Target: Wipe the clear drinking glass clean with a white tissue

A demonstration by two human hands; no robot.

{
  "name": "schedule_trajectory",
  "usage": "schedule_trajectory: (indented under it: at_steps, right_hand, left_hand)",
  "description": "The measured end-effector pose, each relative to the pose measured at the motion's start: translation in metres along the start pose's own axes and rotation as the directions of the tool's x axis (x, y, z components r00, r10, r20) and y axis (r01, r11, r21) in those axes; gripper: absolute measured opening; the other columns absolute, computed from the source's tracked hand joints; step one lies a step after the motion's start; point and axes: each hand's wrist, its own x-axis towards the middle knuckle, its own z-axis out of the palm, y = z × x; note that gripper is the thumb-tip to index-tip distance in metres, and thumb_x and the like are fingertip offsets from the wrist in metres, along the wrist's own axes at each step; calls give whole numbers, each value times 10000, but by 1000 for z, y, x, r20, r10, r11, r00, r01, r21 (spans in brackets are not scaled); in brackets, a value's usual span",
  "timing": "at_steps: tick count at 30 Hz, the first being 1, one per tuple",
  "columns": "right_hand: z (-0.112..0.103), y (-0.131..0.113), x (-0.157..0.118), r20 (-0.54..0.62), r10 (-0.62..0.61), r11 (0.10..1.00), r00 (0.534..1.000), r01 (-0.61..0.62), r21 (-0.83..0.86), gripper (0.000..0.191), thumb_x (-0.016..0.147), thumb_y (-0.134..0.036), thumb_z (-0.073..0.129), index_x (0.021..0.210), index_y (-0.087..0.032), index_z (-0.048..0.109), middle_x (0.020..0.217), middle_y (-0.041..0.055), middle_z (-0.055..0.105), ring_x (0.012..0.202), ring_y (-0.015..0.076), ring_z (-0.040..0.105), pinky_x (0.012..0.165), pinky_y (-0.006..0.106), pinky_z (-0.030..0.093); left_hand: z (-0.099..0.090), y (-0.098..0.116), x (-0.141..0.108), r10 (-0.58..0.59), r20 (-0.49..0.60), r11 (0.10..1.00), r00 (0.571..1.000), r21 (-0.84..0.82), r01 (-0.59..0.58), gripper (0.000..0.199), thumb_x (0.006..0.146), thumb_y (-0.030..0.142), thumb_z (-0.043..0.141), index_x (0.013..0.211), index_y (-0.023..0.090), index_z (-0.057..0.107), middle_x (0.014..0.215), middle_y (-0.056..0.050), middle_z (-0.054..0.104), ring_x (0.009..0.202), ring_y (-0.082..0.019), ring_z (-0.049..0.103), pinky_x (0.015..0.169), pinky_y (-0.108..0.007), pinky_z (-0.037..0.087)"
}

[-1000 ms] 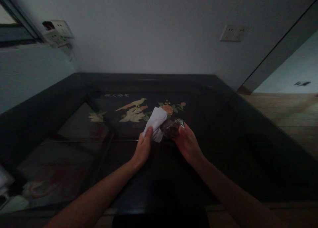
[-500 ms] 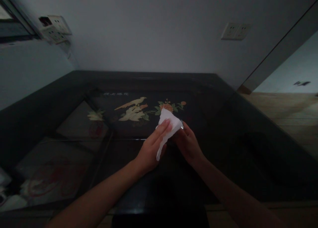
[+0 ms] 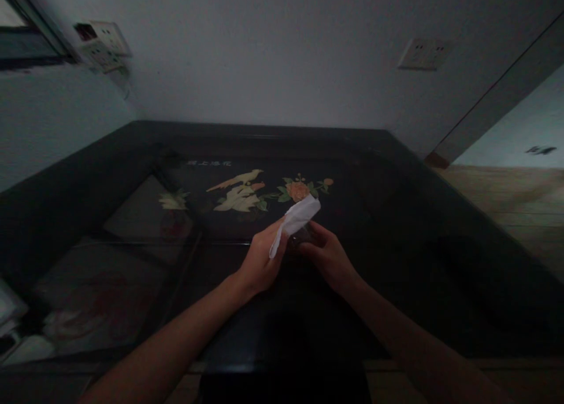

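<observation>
My left hand (image 3: 263, 260) has its fingers closed on a white tissue (image 3: 300, 214), whose upper end sticks out toward the back right. Close beside it, my right hand (image 3: 328, 254) pinches a small, dark, shiny object (image 3: 303, 236) between thumb and fingers. The object looks like clear glass or plastic, but the dim light hides its exact shape. Part of the tissue lies against its left side. Both hands are over the middle of a glossy black table (image 3: 361, 316).
Birds and flowers (image 3: 238, 195) decorate the tabletop behind my hands. White items (image 3: 29, 348) stand at the lower left. Wall sockets (image 3: 425, 54) are on the back wall, with more sockets (image 3: 106, 43) at the left corner. Wooden floor (image 3: 520, 216) shows at right.
The tissue has turned and pulled away from the right hand's fingers, uncovering more of the small shiny object. My left hand has shifted slightly left, and the view has moved a little.
</observation>
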Motion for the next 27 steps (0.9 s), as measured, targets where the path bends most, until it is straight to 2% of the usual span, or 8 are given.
schedule_trajectory:
  at_steps: [2, 5, 9, 11, 15, 20, 23, 27]
  right_hand:
    - [1, -1, -1, 6, 27, 999, 1000, -27, 37, 575, 548, -282, 864, 1080, -240, 651, 1039, 27, 715, 977, 232, 655, 922, 383, 483]
    - [2, -2, -1, -5, 56, 993, 998, -56, 102, 598, 535, -314, 874, 1081, -250, 639, 1043, 25, 711, 954, 220, 661, 890, 365, 503]
    - [1, -6, 0, 36, 35, 981, 999, -41, 187, 514, 576, -390, 851, 1023, -236, 651, 1001, 38, 717, 928, 227, 669, 836, 365, 530]
    - [-1, -9, 2, 46, 0, 977, 999, -10, 211, 475, 611, -426, 826, 1007, -224, 657, 996, 47, 720, 964, 240, 661, 854, 380, 526]
    - [-6, -12, 6, -2, -36, 972, 999, 35, 234, 411, 663, -482, 778, 957, -215, 670, 963, 45, 732, 965, 246, 662, 885, 400, 515]
    - [-10, -12, 9, -42, -53, 972, 998, 61, 228, 379, 712, -511, 729, 951, -222, 677, 996, 58, 729, 1000, 255, 651, 913, 418, 494]
    - [-9, -10, 10, -42, -56, 973, 998, 64, 222, 379, 700, -523, 732, 940, -234, 681, 1014, 50, 726, 1034, 254, 637, 929, 413, 477]
    - [-8, -4, 9, 10, -32, 971, 999, 28, 238, 406, 682, -545, 730, 947, -241, 688, 996, 40, 731, 1047, 248, 629, 935, 403, 464]
  left_hand:
    - [0, -1, 1, -206, -50, 977, 977, -70, 203, 504, 967, 442, 299, 961, 111, 678, 914, -100, 705, 837, -202, 650, 764, -302, 520]
    - [1, -4, 2, -422, -99, 897, 901, -188, 399, 556, 908, 565, 362, 740, 115, 642, 690, -46, 641, 650, -161, 572, 605, -252, 472]
    - [5, -12, 1, -566, -141, 809, 813, -288, 513, 543, 850, 613, 425, 654, 131, 579, 563, 3, 536, 545, -131, 477, 505, -234, 392]
    - [7, -13, 0, -561, -154, 815, 814, -276, 509, 533, 856, 606, 417, 643, 139, 562, 544, 14, 505, 534, -126, 456, 503, -235, 382]
    - [5, -9, -2, -417, -166, 907, 894, -141, 397, 508, 901, 553, 375, 610, 163, 519, 538, 17, 478, 548, -126, 456, 544, -238, 397]
    - [0, -4, -5, -102, -205, 988, 973, 97, 124, 492, 959, 424, 313, 560, 183, 470, 540, -1, 488, 510, -121, 463, 529, -250, 409]
    - [0, -2, -7, 97, -143, 984, 985, 159, -74, 457, 973, 345, 276, 667, 176, 570, 607, -36, 585, 596, -159, 583, 615, -282, 494]
    - [0, 0, -7, 287, -34, 943, 957, 184, -276, 386, 972, 260, 273, 1006, 139, 638, 894, -105, 708, 856, -201, 680, 829, -336, 533]
